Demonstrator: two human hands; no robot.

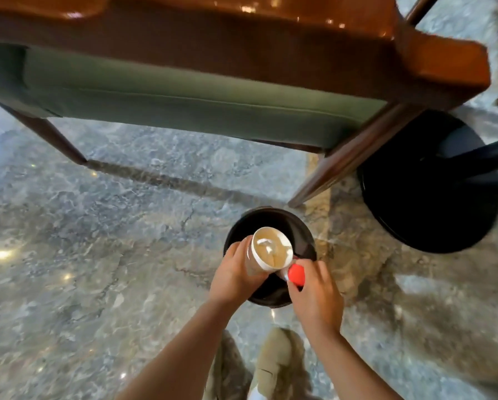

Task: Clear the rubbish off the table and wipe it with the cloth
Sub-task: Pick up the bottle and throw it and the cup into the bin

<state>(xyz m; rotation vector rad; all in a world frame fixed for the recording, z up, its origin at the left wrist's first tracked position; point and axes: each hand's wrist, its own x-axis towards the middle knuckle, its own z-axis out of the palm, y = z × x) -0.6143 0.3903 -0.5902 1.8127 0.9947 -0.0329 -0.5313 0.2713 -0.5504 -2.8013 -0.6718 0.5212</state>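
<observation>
Head view: we look down at both our hands over a black bin on the stone floor. Our left hand is wrapped round a paper cup, its mouth tipped toward us above the bin opening. Our right hand is closed on a red-capped bottle, just beside the cup. A green-cushioned chair stands beyond, and a black round table base to the right.

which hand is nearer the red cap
Right. The right hand grips the bottle with the red cap at its fingers; the left hand holds the paper cup beside it.
</observation>
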